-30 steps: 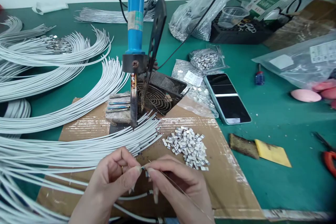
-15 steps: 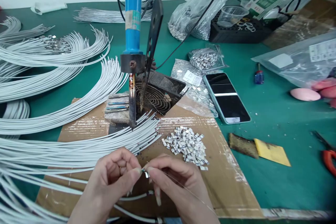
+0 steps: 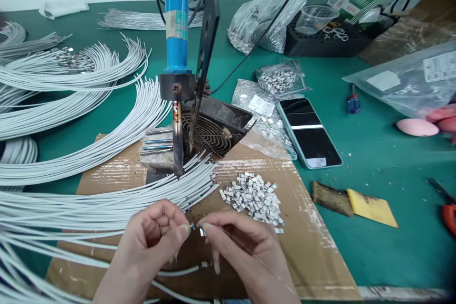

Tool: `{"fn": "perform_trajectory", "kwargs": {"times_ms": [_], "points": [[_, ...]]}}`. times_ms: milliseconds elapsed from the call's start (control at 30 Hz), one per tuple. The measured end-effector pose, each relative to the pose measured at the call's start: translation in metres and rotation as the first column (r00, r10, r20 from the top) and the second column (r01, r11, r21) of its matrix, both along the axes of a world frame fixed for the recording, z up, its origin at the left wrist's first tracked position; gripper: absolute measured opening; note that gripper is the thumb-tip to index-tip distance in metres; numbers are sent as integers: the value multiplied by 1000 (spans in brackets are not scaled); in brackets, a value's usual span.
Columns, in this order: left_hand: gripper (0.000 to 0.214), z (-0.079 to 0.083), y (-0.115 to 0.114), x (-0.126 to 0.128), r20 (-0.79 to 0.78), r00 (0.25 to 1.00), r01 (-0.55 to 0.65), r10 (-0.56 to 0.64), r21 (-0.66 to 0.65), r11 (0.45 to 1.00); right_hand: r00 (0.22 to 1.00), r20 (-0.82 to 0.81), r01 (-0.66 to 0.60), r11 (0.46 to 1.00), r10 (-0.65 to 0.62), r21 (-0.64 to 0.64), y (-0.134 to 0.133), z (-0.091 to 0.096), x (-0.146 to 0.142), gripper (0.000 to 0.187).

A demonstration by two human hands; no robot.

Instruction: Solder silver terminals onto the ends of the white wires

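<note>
My left hand (image 3: 151, 240) is closed in a pinch on a cable, whose thin coloured wire end (image 3: 193, 226) pokes out past the fingertips. Thumb and forefinger of my right hand (image 3: 245, 247) pinch a small shiny connector (image 3: 202, 232). A thin strand of solder wire (image 3: 254, 260) also runs through that hand, trailing down to the right. A narrow gap separates wire end and connector. Above my hands hangs a blue soldering iron (image 3: 177, 47), its bent tip pointing down over a bundle of white cables (image 3: 167, 199). Right of the bundle lies a pile of small connectors (image 3: 254, 199).
Cardboard (image 3: 306, 256) covers the green table under my hands. A phone (image 3: 309, 133), bags of metal parts (image 3: 278, 78), a yellow sponge (image 3: 372, 207) and a screwdriver (image 3: 353, 102) lie to the right. Curved cable bundles (image 3: 71, 159) fill the left side. Behind the iron sits a black fan (image 3: 213, 126).
The wire end and the connector, touching or nearly so before, are now slightly apart. My left hand has shifted a little left. Both hands keep their pinch, and the camera view has moved slightly.
</note>
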State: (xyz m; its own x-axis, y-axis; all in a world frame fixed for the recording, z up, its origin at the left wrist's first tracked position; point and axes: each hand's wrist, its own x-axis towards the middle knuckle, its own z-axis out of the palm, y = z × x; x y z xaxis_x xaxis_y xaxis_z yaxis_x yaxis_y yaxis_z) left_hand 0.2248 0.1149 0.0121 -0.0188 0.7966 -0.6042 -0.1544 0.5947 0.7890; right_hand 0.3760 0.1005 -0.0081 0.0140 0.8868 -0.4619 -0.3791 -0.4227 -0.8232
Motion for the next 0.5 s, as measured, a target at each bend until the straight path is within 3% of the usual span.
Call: {"fn": "perform_trajectory", "kwargs": {"times_ms": [133,233,367,433,500], "points": [[32,1,-1,4,-86,995,-49,53,47,998,984,157,72,995,-82,69,-1,-1,1,9],[29,2,-2,6,-105,992,-64,72,72,995,960,248,58,963,-126,264,-2,-2,1,10],[32,0,-4,4,-65,998,-22,26,61,998,908,362,-35,822,-211,568,-4,-4,-2,24],[32,-2,-4,2,-36,999,17,-15,60,998,883,393,-71,752,-259,655,-5,-5,-4,31],[32,-2,-5,2,-22,1000,21,-20,54,998,856,421,-85,723,-299,686,-5,-6,-4,37]]}}
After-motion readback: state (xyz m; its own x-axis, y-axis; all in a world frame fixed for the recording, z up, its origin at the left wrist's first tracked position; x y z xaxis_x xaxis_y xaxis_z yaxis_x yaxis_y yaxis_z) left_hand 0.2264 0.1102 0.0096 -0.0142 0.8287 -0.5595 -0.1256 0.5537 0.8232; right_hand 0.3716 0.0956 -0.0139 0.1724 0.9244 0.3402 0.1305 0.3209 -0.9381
